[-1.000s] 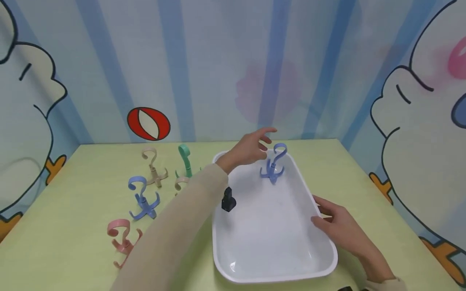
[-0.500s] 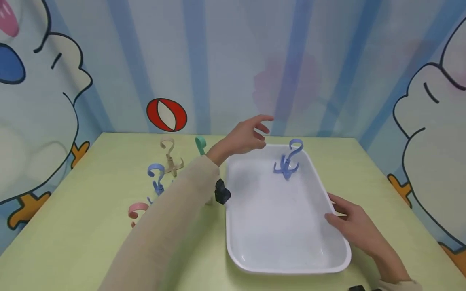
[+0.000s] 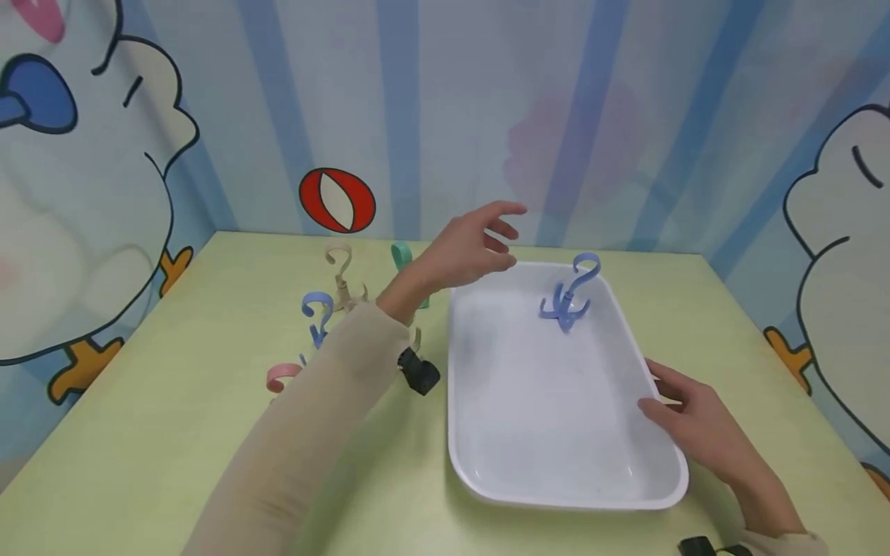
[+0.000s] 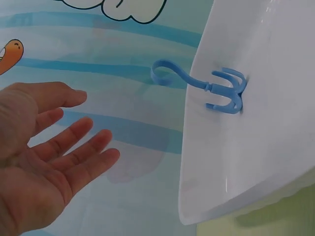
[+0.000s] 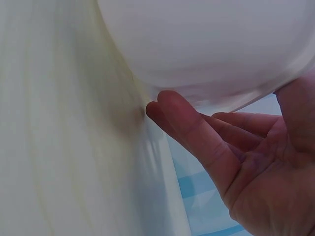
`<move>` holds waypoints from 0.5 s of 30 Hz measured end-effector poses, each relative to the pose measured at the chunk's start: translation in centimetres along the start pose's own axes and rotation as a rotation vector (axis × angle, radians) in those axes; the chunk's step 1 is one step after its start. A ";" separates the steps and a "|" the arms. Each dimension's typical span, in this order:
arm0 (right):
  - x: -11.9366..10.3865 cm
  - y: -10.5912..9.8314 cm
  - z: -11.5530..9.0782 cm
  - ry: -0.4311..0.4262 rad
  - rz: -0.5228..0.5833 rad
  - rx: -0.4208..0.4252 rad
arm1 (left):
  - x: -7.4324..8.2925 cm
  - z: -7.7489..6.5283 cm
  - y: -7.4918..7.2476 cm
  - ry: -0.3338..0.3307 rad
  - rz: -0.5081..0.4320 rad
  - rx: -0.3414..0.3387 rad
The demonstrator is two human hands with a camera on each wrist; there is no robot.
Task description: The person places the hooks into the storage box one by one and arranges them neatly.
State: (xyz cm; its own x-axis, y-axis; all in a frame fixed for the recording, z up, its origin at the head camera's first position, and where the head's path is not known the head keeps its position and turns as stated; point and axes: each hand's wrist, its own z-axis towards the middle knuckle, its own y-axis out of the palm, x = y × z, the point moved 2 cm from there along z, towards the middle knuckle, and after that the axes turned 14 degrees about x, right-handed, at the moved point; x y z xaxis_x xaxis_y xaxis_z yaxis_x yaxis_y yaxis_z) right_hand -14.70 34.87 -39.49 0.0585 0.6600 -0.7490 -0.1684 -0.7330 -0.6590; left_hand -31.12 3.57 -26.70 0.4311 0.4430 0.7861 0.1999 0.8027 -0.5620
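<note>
A blue hook hanger point(image 3: 565, 309) with several curved prongs stands in the far right part of the white tray point(image 3: 542, 401), its curled top rising above the rim. My left hand point(image 3: 467, 249) hovers over the tray's far left corner with its fingers spread and nothing in them. In the left wrist view the same hanger point(image 4: 224, 91) is a short way from the fingertips point(image 4: 110, 156). My right hand point(image 3: 702, 421) holds the tray's right rim, thumb over the edge. Below the rim, in the right wrist view, its fingers point(image 5: 197, 132) reach along the tray's underside.
Left of the tray stand more hook hangers: a beige one point(image 3: 342, 293), a green one point(image 3: 402, 256), a blue one point(image 3: 317, 307) and a pink one point(image 3: 281, 374). My left sleeve point(image 3: 306, 432) partly hides them. A striped cartoon wall point(image 3: 445, 116) closes off the table's back.
The view has shifted, so tray and hangers appear further right and slightly higher. My left hand has drawn leftward from the blue hanger in the tray. The right hand keeps its hold.
</note>
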 end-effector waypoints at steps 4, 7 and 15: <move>-0.1 0.1 -0.1 -0.004 -0.001 0.002 | 0.6 -1.3 -0.7 -0.034 0.052 0.027; -0.2 0.1 -0.1 -0.016 0.006 0.002 | 0.9 -2.4 -1.5 -0.061 0.076 0.051; -0.3 0.1 -0.2 -0.009 -0.004 0.000 | 1.2 -5.0 -3.2 -0.082 0.069 0.093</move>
State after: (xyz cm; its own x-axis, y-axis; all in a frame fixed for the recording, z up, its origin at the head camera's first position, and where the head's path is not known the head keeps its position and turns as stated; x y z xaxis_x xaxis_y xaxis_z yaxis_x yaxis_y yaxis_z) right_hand -14.50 34.58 -39.34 0.0499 0.6642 -0.7459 -0.1680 -0.7306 -0.6619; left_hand -26.83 -0.44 -25.28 0.3673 0.5265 0.7667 0.0877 0.8011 -0.5921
